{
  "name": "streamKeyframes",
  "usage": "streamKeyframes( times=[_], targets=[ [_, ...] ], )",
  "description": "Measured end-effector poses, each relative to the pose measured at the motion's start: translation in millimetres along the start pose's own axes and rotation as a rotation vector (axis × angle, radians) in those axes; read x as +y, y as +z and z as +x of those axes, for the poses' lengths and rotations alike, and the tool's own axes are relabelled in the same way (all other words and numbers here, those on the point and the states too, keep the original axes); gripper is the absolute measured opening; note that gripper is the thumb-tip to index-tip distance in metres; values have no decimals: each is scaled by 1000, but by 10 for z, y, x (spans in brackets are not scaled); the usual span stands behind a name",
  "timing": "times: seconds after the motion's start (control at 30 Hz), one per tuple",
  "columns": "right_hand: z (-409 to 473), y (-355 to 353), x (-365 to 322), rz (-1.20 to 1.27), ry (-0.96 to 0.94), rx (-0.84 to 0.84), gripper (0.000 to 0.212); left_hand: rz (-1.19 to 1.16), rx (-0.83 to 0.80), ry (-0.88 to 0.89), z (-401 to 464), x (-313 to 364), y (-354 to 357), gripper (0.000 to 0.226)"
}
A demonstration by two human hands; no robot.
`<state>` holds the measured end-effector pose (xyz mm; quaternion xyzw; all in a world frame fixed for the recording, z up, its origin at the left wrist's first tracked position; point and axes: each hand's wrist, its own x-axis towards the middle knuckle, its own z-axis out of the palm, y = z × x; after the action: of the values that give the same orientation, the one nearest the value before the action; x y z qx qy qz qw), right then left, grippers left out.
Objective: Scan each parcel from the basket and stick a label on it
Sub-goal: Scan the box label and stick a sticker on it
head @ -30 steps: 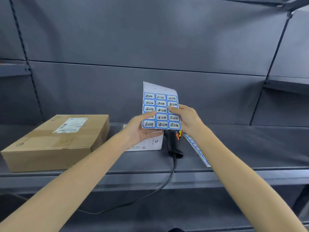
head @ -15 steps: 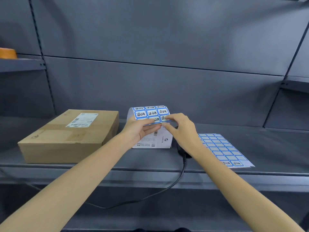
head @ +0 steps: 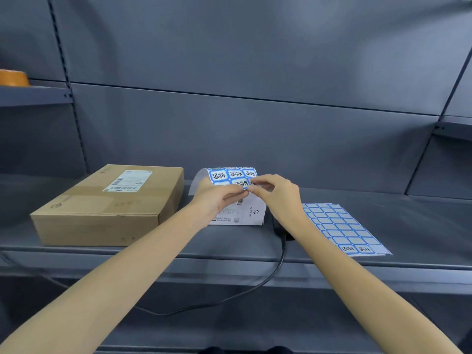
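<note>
Label sheet: upright a second ago, now curled over backward and lowered, held above the white parcel at mid-shelf. Peeling judged under way. Left hand fingers pinch the sheet's lower edge; right hand fingers pinch one label's corner. Labels: blue-bordered, black handwritten characters. Brown parcel: near the shelf's left end, printed slip on top.

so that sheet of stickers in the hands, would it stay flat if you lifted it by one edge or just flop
Probably flop: the sticker sheet is already curled over backward where the left hand holds it. It looks thin and light, since the right hand works it with a fingertip pinch. The used sheet lies flat on the shelf.
</note>
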<state>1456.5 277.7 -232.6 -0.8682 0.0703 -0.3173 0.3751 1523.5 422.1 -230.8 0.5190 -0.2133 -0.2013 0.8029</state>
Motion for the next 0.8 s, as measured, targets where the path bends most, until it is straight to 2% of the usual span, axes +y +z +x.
streamKeyframes(
  times=[0.3,0.57,0.67,0.8],
  targets=[
    [26,-53,14,150,165,-31,11,63,-9,35,1,-26,0,37],
    [16,-61,33,207,179,10,9,-33,61,43,22,4,20,42],
    [21,-39,57,323,219,21,9,-31,84,62,21,33,5,52],
    [24,-15,103,596,311,6,17,-48,130,66,43,54,-19,56]
  ],
)
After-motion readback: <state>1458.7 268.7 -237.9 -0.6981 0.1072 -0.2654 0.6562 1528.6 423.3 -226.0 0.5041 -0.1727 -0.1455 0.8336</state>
